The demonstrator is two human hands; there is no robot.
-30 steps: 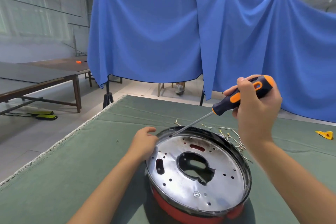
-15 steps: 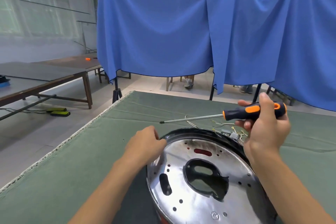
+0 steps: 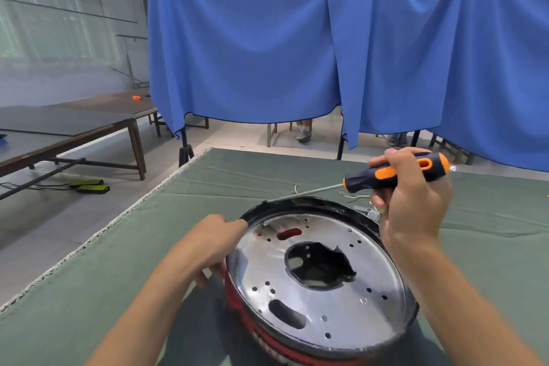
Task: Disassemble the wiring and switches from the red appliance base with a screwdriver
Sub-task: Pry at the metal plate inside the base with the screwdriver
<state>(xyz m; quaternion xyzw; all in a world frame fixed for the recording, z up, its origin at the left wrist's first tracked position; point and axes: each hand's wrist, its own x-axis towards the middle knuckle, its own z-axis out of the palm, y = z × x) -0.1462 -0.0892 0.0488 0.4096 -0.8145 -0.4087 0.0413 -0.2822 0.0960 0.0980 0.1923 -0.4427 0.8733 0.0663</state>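
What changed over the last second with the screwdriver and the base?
The screwdriver lifted off the base's far rim to level, and now its tip has dropped back to that rim. The red appliance base has tipped up on its left side under the left hand. Unchanged: the right hand grips the handle, the left hand holds the rim, loose wires lie behind.

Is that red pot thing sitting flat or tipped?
Tipped. The red appliance base tilts its shiny plate toward the left, and the left hand grips its rim.
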